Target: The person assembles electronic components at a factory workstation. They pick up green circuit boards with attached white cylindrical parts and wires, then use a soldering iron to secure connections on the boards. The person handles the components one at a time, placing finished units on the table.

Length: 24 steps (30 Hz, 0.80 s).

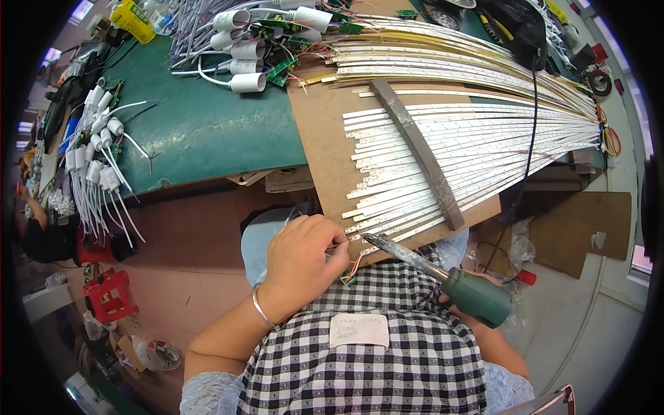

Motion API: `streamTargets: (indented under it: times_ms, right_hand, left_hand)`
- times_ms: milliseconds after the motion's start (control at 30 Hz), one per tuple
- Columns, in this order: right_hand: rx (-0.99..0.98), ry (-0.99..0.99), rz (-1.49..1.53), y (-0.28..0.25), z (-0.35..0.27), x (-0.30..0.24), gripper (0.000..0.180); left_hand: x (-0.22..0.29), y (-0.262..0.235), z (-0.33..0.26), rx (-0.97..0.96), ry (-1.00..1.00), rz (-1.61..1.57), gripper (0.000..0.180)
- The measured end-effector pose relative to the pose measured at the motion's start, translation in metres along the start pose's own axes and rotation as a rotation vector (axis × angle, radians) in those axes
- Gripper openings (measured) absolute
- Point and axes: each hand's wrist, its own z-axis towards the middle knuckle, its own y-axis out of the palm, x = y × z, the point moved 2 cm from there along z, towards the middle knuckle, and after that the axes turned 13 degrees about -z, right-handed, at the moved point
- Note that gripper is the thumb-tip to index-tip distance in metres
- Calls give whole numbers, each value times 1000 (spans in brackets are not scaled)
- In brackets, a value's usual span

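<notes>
My left hand (308,256), a bangle at its wrist, is pinched beside the near ends of several white LED strips (408,155). A thin wire seems to be between its fingertips, largely hidden by them. My right hand (474,318) grips a soldering iron (477,296) by its green handle and is partly hidden behind it. The iron's dark tip touches or hovers just over a strip end near my left fingers; I cannot tell which. Short coloured wires (355,266) hang below that spot. A brown bar (418,155) lies across the strips, which rest on a brown board (315,135).
White lamp caps (247,82) with green circuit boards (282,70) lie at the back of the green table (214,131); more caps (97,152) hang over its left end. A black cable (532,138) crosses the strips at right. A red stool (111,296) stands at lower left.
</notes>
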Motion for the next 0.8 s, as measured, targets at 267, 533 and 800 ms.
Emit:
streamTargets:
  times_ms: [267,533,800]
  right_hand:
    - [-18,-32,150,8,-1,8,23]
    - [14,7,421,23,-10,25,31]
    - [-32,-200,-17,17,-15,35,40]
  left_hand:
    - [-4,0,6,-81,-77,-27,12]
    - [-5,-1,10,-113,-85,-70,9]
    - [-6,-1,10,-117,-75,-76,9]
